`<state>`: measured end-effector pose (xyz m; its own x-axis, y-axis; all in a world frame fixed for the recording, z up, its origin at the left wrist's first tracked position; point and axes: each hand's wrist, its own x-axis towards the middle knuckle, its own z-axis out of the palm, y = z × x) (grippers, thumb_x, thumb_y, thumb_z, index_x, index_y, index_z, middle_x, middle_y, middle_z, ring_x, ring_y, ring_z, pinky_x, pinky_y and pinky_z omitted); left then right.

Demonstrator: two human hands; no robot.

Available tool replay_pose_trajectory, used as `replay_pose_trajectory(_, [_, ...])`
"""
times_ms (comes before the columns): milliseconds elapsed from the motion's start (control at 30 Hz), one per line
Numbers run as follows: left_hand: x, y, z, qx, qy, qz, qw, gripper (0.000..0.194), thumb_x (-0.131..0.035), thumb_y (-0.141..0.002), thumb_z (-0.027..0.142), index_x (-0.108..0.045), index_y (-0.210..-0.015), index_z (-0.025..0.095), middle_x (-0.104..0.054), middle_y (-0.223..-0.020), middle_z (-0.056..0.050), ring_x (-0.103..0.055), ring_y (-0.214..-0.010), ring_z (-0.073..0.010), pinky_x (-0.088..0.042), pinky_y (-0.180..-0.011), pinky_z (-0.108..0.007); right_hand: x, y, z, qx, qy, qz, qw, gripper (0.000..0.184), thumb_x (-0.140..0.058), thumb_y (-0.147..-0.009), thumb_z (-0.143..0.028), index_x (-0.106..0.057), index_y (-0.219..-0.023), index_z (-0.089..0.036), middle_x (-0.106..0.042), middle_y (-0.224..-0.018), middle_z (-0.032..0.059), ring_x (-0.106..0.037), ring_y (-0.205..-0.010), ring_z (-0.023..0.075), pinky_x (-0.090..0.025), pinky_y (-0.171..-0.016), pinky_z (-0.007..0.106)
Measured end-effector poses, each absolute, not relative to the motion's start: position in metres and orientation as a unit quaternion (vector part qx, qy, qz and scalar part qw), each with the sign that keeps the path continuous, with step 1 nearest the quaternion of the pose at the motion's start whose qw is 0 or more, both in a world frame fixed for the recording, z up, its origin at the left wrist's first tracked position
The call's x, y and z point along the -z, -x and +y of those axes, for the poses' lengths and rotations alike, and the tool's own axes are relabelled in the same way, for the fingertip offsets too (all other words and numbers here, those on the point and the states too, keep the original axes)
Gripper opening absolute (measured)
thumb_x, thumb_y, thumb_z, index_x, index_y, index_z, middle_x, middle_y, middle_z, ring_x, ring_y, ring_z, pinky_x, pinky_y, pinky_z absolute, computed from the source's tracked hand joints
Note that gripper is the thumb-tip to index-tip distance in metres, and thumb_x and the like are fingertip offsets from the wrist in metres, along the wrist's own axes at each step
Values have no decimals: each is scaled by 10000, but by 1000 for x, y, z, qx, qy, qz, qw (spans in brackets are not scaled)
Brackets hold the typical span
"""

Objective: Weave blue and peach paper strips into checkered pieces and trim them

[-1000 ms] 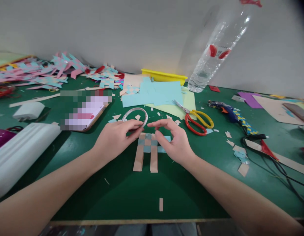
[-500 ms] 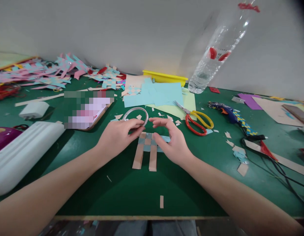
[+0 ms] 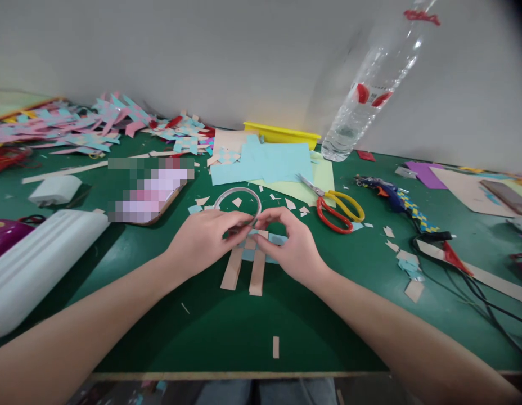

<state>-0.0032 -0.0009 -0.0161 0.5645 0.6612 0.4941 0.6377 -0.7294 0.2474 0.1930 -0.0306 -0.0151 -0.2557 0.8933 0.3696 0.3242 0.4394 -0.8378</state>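
A narrow roll of tape point(image 3: 238, 190) stands tilted over the table, pinched at its near right side between the thumb and fingers of my left hand point(image 3: 206, 233). From the right, my right hand point(image 3: 297, 244) meets it with thumb and index finger curled in at the tape's edge. Fingertips of both hands nearly touch, and the exact grip of the right is partly hidden. Beneath them lies a small woven paper piece point(image 3: 257, 261) of pale pink and light blue strips, two pink ends pointing toward me. The hands cover part of its weave.
Red-and-yellow-handled scissors point(image 3: 334, 211) lie right of the hands. Behind are blue paper sheets point(image 3: 282, 160), a yellow tray point(image 3: 282, 135) and a leaning plastic bottle point(image 3: 354, 121). A phone point(image 3: 153, 197) and a white charger point(image 3: 56, 189) sit left. Paper scraps are scattered about.
My right hand has moved in to the tape roll, its thumb and index finger closing. The left hand has shifted the roll slightly right.
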Motion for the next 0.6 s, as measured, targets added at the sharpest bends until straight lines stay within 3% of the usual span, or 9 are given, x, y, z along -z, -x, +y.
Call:
replay_pose_trajectory(167, [19,3,0,-282,-906,316,-17,203,-507,-920,255,-663,-990,146,-730,-871,-52,-678,-764,-198,-494,-674,-306,15,-195,-29,-280,463,-738,404,60,-619,-809,-189,-615,-851,-233,-661,-858,-5,-598,-801,156,-492,-793,340])
replay_pose_trajectory(467, [14,-1,-2,-269,-911,313,-3,190,-459,-928,235,-632,-923,157,-698,-786,-47,-649,-729,-200,-452,-724,-349,12,-197,-24,-140,451,-809,349,38,-596,-841,-180,-601,-845,-217,-678,-824,-16,-596,-803,152,-354,-924,378])
replay_pose_trajectory(600, [15,-2,-2,-261,-906,332,19,214,-417,-948,240,-577,-1068,164,-715,-910,-71,-661,-806,-216,-443,-737,-357,9,-196,-25,-118,461,-824,309,80,-543,-853,-145,-590,-870,-207,-681,-850,3,-587,-811,165,-309,-938,408])
